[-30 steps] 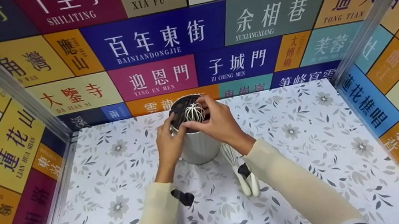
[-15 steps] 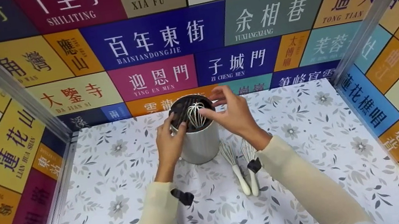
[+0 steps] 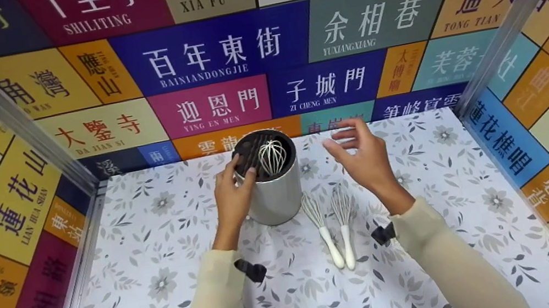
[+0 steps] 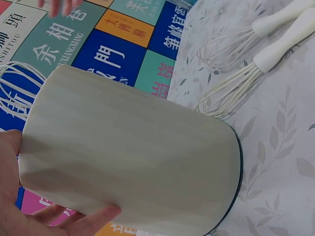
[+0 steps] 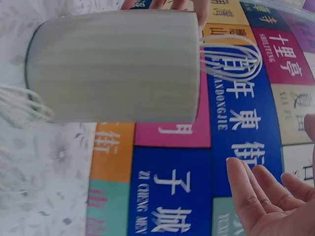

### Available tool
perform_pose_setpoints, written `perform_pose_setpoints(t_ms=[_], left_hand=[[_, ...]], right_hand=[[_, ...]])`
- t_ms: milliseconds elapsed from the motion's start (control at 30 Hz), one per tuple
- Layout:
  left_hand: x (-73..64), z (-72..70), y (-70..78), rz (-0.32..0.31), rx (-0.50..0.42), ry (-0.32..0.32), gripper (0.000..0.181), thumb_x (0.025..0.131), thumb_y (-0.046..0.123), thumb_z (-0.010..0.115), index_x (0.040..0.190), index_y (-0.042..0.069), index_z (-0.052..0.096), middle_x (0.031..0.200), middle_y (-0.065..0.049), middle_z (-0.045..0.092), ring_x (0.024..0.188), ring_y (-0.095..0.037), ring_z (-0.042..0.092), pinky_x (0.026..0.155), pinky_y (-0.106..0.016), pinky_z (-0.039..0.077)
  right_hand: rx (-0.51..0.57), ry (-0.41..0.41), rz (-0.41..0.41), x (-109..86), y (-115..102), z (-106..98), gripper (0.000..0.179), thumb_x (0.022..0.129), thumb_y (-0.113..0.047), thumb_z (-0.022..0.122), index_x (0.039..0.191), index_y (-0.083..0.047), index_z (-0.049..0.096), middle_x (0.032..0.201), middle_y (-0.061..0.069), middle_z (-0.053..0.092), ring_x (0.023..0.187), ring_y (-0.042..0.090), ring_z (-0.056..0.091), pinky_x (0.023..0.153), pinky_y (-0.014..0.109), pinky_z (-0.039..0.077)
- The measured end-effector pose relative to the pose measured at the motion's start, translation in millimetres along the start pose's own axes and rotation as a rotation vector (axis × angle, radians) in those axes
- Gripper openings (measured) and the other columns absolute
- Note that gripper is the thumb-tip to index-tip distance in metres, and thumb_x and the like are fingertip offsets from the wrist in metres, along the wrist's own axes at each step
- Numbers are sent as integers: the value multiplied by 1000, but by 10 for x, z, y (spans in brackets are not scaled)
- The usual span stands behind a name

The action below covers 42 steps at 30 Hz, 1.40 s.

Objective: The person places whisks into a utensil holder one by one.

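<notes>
A light grey cylindrical utensil holder [image 3: 276,201] with a dark slotted top stands upright on the table. One whisk [image 3: 272,155] sits in it, wire end up; its handle is hidden inside. My left hand [image 3: 232,192] grips the holder's left side at the rim, which the left wrist view shows along the holder's wall [image 4: 133,152]. To the right, my right hand [image 3: 367,160] hovers with nothing in it, fingers loosely spread and apart from the holder. Between holder and right forearm lie two cream-handled whisks, a left whisk [image 3: 329,239] and a right whisk [image 3: 346,237], wires pointing away.
A white tablecloth [image 3: 155,241] with grey flowers and leaves covers the table. Colourful panels with printed characters form the back wall [image 3: 213,52] and both sides. Clear corner posts rise at the back left and back right.
My right hand has let go of the whisk in the holder and moved right, uncovering the whisk's wires and the right whisk on the table. The left hand stays on the holder.
</notes>
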<state>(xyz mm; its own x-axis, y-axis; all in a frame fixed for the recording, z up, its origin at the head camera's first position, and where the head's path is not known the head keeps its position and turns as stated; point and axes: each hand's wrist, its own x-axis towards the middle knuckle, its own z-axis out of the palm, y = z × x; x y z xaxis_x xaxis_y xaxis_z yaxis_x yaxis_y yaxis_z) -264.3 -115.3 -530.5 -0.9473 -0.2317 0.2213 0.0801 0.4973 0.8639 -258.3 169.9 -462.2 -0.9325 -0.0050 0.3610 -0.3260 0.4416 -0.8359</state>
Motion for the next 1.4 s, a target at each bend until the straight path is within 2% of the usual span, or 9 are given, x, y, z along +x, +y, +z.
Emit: perform_pose_setpoints(t_ms=[200,267,433,533,667,800,967,1133,1400], left_hand=[[3,7,3,-2,-2,1,55,94,35,69,145,15,59,132,-22,60,119,-35,59,102,-50,45],[4,10,0,-4,-5,1,56,94,35,69,145,15,59,132,-22,60,120,-35,58,102,-50,45],[5,10,3,-14,-14,-2,56,93,34,70,145,15,59,131,-23,59,118,-36,59,102,-50,45],[3,6,11,-19,-17,-5,56,93,33,70,146,15,58,131,-23,59,118,-35,59,103,-50,45],[0,0,22,-19,-20,-9,56,94,33,69,146,15,58,132,-23,58,119,-35,59,102,-50,45],[-4,-3,32,-21,-10,-10,57,94,35,69,146,15,57,131,-23,58,117,-36,59,101,-50,45],[-6,-1,31,-22,-3,-8,57,94,35,69,146,15,57,131,-23,58,115,-36,59,100,-51,46],[-8,0,28,-17,-7,-5,57,94,35,69,146,14,57,130,-23,59,115,-35,59,100,-50,46],[-13,3,20,-16,-12,-2,57,94,34,69,146,14,57,129,-23,59,112,-35,59,100,-50,46]], right_hand=[[46,5,122,-201,308,-70,60,91,-55,71,133,-15,54,113,10,73,90,29,75,68,29,61],[42,6,156,-278,419,-70,59,91,-53,71,133,-14,54,111,12,74,84,24,76,65,28,60],[23,0,228,-472,674,-57,60,92,-52,71,133,-13,54,106,15,74,73,16,75,65,36,62],[14,-13,280,-571,817,-40,63,90,-55,71,132,-12,53,104,16,74,75,25,76,64,40,62],[7,-24,344,-682,976,7,65,89,-57,71,131,-11,53,104,18,72,79,35,76,62,37,61],[21,-42,392,-784,1084,61,66,88,-59,71,131,-12,53,105,18,71,82,39,75,61,36,61],[26,-74,442,-893,1193,116,68,88,-59,72,133,-11,53,107,18,71,82,37,75,60,35,61],[25,-109,501,-961,1279,165,72,87,-56,75,135,-8,52,110,19,71,84,37,75,64,40,62],[7,-186,603,-1038,1339,223,72,84,-46,81,139,-10,50,113,16,70,84,28,75,67,40,61]])
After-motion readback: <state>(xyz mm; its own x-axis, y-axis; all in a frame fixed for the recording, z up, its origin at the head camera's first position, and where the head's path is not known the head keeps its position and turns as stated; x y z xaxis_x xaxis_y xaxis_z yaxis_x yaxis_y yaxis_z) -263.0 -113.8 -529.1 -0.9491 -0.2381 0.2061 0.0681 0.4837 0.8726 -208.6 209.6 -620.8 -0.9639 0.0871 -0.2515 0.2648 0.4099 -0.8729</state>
